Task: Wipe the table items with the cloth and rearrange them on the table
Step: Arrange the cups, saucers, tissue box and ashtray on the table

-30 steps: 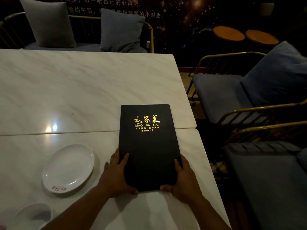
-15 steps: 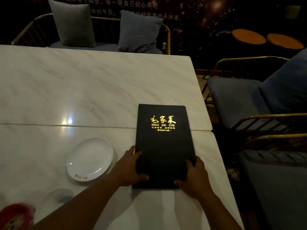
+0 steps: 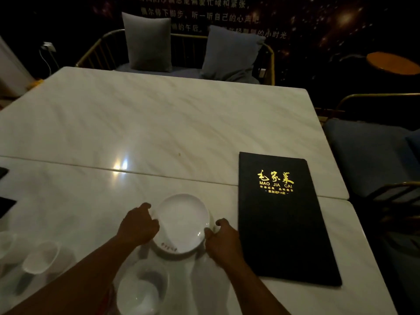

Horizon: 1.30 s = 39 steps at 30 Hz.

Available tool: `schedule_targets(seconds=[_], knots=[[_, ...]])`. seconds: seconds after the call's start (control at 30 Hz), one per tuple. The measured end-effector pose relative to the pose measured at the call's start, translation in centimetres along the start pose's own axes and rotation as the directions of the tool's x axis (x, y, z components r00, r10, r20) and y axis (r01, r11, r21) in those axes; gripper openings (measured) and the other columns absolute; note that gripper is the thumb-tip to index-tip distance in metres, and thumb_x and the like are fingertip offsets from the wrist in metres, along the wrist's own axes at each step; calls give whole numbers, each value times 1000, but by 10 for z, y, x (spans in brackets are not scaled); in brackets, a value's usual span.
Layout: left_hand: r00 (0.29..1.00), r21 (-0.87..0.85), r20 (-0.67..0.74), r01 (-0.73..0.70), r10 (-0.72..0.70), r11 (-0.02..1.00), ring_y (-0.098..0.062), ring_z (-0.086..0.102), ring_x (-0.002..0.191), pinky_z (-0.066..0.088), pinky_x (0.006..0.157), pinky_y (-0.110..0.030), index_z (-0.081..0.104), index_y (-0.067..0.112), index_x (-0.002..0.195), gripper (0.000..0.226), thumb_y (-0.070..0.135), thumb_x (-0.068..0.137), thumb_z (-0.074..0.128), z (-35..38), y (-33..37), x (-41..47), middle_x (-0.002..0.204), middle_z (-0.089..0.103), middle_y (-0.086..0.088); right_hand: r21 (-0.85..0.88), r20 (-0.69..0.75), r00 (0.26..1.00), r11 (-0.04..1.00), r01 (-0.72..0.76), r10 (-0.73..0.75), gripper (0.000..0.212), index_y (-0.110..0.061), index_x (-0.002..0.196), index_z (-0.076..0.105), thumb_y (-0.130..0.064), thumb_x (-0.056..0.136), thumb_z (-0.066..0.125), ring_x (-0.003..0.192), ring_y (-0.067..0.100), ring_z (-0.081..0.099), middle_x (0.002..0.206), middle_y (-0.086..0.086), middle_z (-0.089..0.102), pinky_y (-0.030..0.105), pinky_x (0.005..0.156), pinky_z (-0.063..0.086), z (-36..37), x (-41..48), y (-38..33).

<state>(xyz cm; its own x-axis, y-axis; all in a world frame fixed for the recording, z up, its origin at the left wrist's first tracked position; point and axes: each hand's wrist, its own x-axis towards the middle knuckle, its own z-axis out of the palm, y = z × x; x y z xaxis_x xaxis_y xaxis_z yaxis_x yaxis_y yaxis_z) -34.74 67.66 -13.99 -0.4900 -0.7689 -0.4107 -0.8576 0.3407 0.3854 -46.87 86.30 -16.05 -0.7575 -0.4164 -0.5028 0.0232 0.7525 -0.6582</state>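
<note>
A white round plate with small red marks on its near rim sits on the marble table. My left hand grips the plate's left edge with curled fingers. My right hand curls round its right edge. A black menu with gold lettering lies flat to the right of the plate, free of both hands. No cloth is in view.
A white bowl stands just below the plate between my forearms. Small white cups sit at the near left. Dark flat objects touch the left edge. Cushioned metal-frame chairs flank the table's right and far sides.
Both hands have let go of the black menu and moved left onto the plate's edges. The view has swung left, so the menu now lies at the right.
</note>
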Motion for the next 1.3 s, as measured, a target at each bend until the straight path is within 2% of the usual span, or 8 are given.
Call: schedule_targets(seconds=[0.1, 0.17, 0.3, 0.53, 0.67, 0.97, 1.17, 1.3], knots=[[997, -77, -34, -70, 67, 995, -26, 64, 104, 53, 93, -35, 62, 9, 125, 40, 15, 85, 68, 3, -12, 10, 118, 68, -12, -47, -38, 999, 999, 10, -12, 32, -18, 119, 57, -31, 91, 64, 89, 15, 64, 109, 3, 68, 25, 74, 55, 15, 4, -5], [994, -99, -42, -106, 102, 989, -23, 66, 98, 52, 90, -30, 67, 9, 122, 41, 11, 82, 70, 3, -15, 18, 112, 71, -9, -46, -82, 997, 999, -4, 0, 24, -17, 113, 60, -24, 91, 65, 81, 10, 61, 101, -1, 70, 19, 68, 51, 18, 10, -7], [989, -143, -44, -148, 144, 979, -19, 66, 89, 54, 89, -31, 69, 12, 120, 38, 11, 83, 73, 1, -3, 32, 101, 73, -7, 29, -150, 988, 999, -39, 42, 21, -17, 111, 64, -16, 91, 67, 82, 10, 63, 90, -4, 67, 25, 76, 57, 16, 25, -12], [970, -279, -85, -242, 227, 929, -22, 66, 78, 59, 82, -39, 71, 7, 115, 30, 1, 86, 67, 2, 28, 59, 78, 61, 5, 12, -229, 972, 999, -47, 49, 28, -18, 119, 66, -15, 91, 67, 102, 19, 67, 111, 3, 71, 37, 90, 57, -6, 67, -28], [973, -316, -79, -231, 218, 920, -27, 69, 80, 59, 84, -45, 68, 6, 120, 34, 0, 86, 67, 3, 38, 73, 82, 62, 0, 35, -250, 966, 998, -60, 67, 33, -17, 123, 64, -13, 91, 67, 103, 20, 67, 113, 5, 71, 41, 91, 57, -11, 83, -34], [972, -312, -87, -233, 217, 921, -25, 68, 82, 59, 85, -42, 70, 11, 118, 33, 5, 85, 68, 3, 40, 84, 83, 64, 1, 37, -274, 960, 998, -48, 57, 34, -16, 124, 63, -14, 91, 68, 101, 22, 69, 112, 7, 71, 42, 87, 59, -8, 93, -31], [979, -300, -70, -204, 191, 932, -21, 65, 96, 50, 98, -34, 59, 10, 132, 46, 22, 89, 69, -3, 35, 72, 97, 70, -5, 6, -269, 962, 998, -55, 54, 40, -11, 131, 57, -23, 94, 65, 113, 28, 63, 123, 13, 66, 36, 94, 52, -11, 78, -36], [983, -227, -20, -183, 183, 957, -21, 69, 80, 59, 83, -43, 69, 12, 97, 19, 29, 92, 64, -22, 20, 49, 83, 68, -2, 21, -224, 972, 998, -62, 65, 11, -18, 105, 60, -20, 94, 60, 92, 19, 65, 103, 4, 68, 34, 80, 56, -5, 35, -32]])
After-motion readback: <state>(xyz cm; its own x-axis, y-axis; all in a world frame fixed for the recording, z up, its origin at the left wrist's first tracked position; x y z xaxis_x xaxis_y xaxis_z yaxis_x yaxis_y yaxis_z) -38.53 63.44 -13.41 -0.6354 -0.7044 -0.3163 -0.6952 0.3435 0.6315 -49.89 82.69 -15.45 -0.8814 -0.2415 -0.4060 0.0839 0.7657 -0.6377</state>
